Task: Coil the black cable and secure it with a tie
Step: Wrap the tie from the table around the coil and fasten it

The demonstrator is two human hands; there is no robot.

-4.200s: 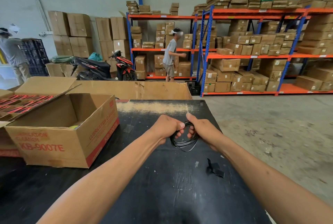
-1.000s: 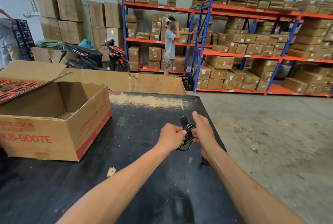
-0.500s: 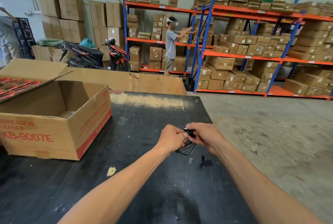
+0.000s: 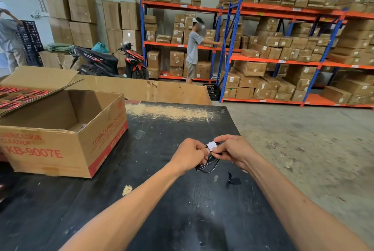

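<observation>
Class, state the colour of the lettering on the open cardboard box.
Red, on the cardboard box, seen in the head view.

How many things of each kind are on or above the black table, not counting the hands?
Coiled black cable: 1
White tie piece: 1
Black strap piece on the table: 1
Open cardboard box: 1
Pale scrap: 1
Total: 5

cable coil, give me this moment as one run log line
left hand: grips cable coil | right hand: pinches white tab at coil top | coil: held above table | tie: not confirmed closed
</observation>
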